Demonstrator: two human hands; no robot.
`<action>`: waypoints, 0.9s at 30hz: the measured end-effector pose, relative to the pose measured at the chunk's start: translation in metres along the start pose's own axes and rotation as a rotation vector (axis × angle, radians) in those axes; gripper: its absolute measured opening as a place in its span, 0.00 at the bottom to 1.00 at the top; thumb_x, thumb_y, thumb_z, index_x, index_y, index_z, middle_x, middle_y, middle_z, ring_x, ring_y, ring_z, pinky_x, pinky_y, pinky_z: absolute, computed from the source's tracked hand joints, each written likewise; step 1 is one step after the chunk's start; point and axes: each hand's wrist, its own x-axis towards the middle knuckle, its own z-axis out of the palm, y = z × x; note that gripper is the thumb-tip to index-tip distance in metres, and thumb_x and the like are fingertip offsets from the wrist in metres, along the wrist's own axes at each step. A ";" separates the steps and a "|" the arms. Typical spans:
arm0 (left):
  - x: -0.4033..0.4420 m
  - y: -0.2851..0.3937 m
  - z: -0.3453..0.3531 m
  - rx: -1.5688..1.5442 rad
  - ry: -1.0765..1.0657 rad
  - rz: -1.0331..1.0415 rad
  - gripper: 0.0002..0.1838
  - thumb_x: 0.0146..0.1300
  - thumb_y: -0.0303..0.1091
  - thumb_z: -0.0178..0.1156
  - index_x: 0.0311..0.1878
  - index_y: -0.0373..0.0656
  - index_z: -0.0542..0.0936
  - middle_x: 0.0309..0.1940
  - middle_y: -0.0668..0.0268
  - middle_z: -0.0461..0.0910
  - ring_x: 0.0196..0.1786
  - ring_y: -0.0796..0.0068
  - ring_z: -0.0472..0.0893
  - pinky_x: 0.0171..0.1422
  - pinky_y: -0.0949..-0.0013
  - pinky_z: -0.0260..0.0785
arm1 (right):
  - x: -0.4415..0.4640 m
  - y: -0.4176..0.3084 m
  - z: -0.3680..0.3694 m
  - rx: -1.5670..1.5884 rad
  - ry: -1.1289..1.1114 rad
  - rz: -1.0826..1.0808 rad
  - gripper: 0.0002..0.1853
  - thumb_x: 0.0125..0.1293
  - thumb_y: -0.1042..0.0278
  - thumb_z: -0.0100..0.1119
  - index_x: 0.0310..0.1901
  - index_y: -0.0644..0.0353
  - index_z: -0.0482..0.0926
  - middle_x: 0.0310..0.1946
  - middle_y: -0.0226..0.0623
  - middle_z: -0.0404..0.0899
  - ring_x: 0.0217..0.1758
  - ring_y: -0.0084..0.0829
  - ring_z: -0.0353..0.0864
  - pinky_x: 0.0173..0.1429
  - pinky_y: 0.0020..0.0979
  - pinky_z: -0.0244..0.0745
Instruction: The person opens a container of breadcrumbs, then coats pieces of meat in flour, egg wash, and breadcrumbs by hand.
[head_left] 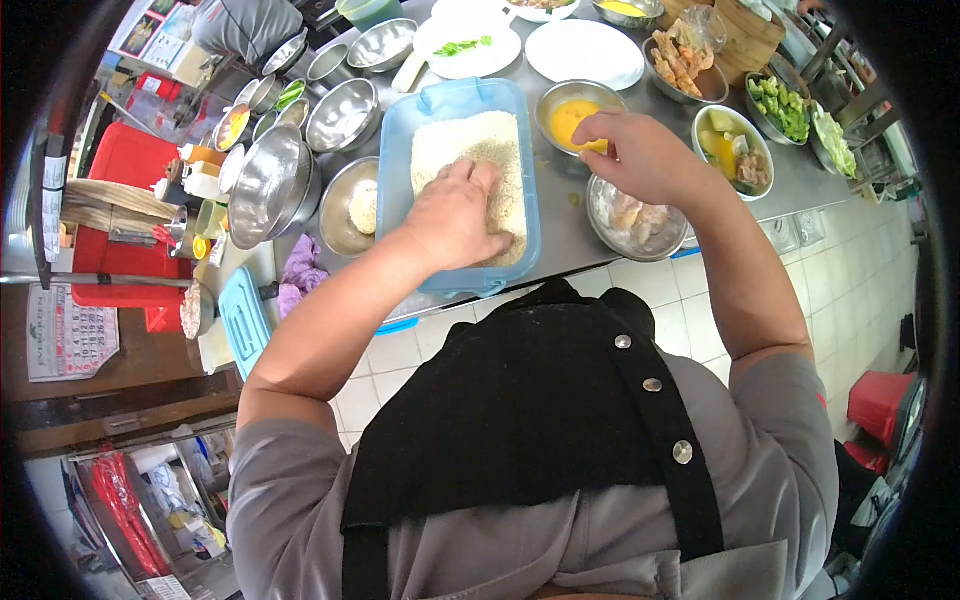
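A blue plastic tub (533,190) holds pale breadcrumbs (440,140). My left hand (458,212) lies in the tub on the crumbs, palm down, fingers apart. Over the near right edge of a steel bowl of beaten egg (572,115) is my right hand (635,155), its fingers curled with the tips close together; whether they hold anything is too small to tell. Just below it stands a steel bowl of raw, floured-looking pieces (635,215). Left of the tub, a steel bowl (340,210) contains one crumb-coated piece (363,208).
Several steel bowls (343,113) crowd the left. White plates (585,54) stand at the back. To the right are a bowl of orange-coated pieces (680,65), a bowl of vegetables (732,150) and chopped greens (778,108). A purple cloth (300,272) lies by the counter's near edge.
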 end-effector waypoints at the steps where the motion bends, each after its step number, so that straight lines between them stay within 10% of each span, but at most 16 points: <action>1: 0.003 -0.003 0.002 0.034 0.008 0.004 0.30 0.56 0.40 0.71 0.59 0.40 0.73 0.55 0.49 0.76 0.61 0.52 0.77 0.67 0.52 0.69 | 0.000 -0.001 0.001 0.000 -0.003 0.008 0.11 0.66 0.68 0.63 0.49 0.60 0.81 0.43 0.46 0.82 0.38 0.43 0.84 0.45 0.39 0.78; 27: -0.028 -0.065 -0.129 0.022 0.273 -0.115 0.22 0.58 0.43 0.69 0.51 0.38 0.84 0.41 0.47 0.85 0.45 0.49 0.86 0.51 0.57 0.77 | -0.011 -0.006 -0.008 0.039 -0.049 0.164 0.12 0.66 0.69 0.64 0.49 0.62 0.81 0.41 0.40 0.80 0.36 0.34 0.80 0.44 0.33 0.77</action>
